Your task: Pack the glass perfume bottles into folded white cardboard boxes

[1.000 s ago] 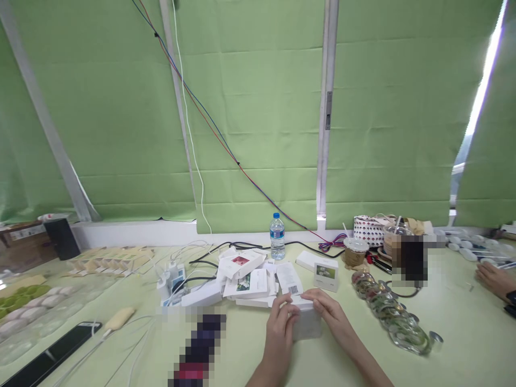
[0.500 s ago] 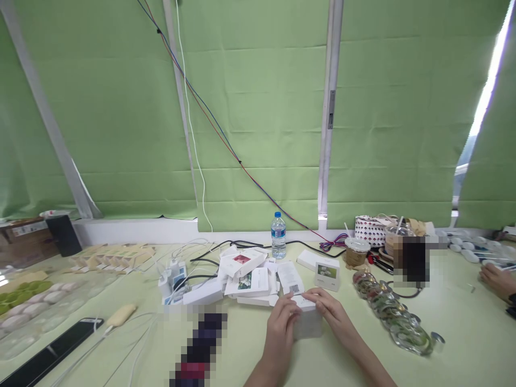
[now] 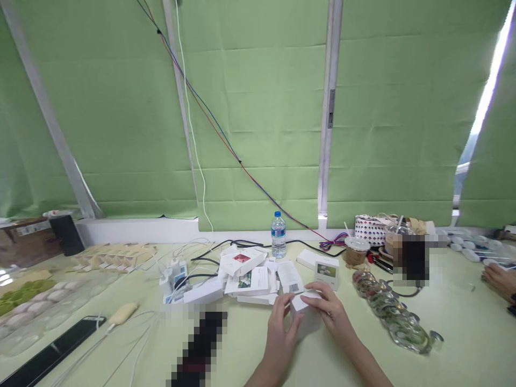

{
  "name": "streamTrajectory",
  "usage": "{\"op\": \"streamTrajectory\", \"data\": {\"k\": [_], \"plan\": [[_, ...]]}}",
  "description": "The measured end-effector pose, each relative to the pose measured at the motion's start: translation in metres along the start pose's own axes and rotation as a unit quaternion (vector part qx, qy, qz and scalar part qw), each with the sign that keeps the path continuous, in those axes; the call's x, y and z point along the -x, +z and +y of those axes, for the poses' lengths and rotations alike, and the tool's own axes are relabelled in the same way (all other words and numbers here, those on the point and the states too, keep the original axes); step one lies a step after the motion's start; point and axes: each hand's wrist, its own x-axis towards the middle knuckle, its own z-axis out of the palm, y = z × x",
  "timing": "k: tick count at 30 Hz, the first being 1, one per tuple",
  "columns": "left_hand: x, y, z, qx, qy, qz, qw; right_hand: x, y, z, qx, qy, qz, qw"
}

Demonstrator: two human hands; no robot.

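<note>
A small white cardboard box (image 3: 303, 304) stands on the table between my two hands. My left hand (image 3: 281, 327) grips its left side, fingertips at the upper edge and thumb on the near face. The fingers of my right hand (image 3: 329, 310) press on the top and right edge of the same box. Just beyond lies a flat white carton with a barcode (image 3: 291, 277). To its right is a white box with a flower picture (image 3: 327, 273). A heap of similar white boxes (image 3: 246, 282) lies to the left.
A water bottle (image 3: 278, 235) stands behind the heap. Rightward are a lidded drink cup (image 3: 357, 251) and a row of clear round packs (image 3: 389, 312). A power strip (image 3: 173, 279), phone (image 3: 52, 352) and cables lie left. Another person's hand (image 3: 500, 280) is at far right.
My right fingers have shifted over the top of the box, and the box's top now shows more. My left thumb has come forward onto the near face.
</note>
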Motion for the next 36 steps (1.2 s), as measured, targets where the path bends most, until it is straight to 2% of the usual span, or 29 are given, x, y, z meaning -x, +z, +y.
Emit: {"op": "streamTrajectory", "data": {"k": [2,4,8,10,12,15,19,21,23,25,28,32,36], "plan": [[-0.001,-0.001,0.004,0.007,0.002,-0.020,1.000,0.000,-0.001,0.002,0.045,-0.026,0.023,0.998],[0.000,-0.004,0.006,-0.001,0.027,-0.026,0.999,0.001,-0.004,0.000,0.079,-0.020,0.024,0.996],[0.005,-0.009,0.003,-0.009,0.095,-0.046,0.994,0.007,-0.006,-0.011,0.077,0.019,-0.040,0.996],[0.007,-0.010,0.003,0.016,0.108,-0.073,0.991,0.010,-0.004,-0.017,0.085,0.026,-0.064,0.994],[0.008,-0.010,0.006,0.052,0.106,-0.102,0.988,0.013,0.000,-0.019,0.105,0.049,-0.063,0.991],[0.006,-0.005,0.009,0.085,0.059,-0.097,0.990,0.012,0.003,-0.017,0.101,0.100,-0.041,0.989],[-0.001,0.006,0.000,0.070,-0.057,-0.011,0.996,0.007,0.000,-0.008,0.015,0.184,0.055,0.981],[-0.005,0.010,-0.009,0.079,-0.088,0.014,0.993,0.005,-0.002,-0.003,-0.066,0.244,0.103,0.962],[-0.009,0.012,-0.015,0.129,-0.116,0.003,0.985,0.003,-0.003,-0.001,-0.166,0.305,0.124,0.930],[-0.011,0.012,-0.016,0.210,-0.156,-0.053,0.964,0.003,-0.001,-0.002,-0.240,0.347,0.123,0.898],[-0.012,0.009,-0.009,0.306,-0.217,-0.121,0.919,0.004,0.005,-0.005,-0.278,0.367,0.097,0.883],[-0.010,0.008,0.000,0.342,-0.251,-0.112,0.899,0.005,0.010,-0.008,-0.303,0.380,0.061,0.872],[-0.008,0.009,-0.001,0.354,-0.266,-0.067,0.894,0.005,0.009,-0.009,-0.303,0.372,0.028,0.877]]}}
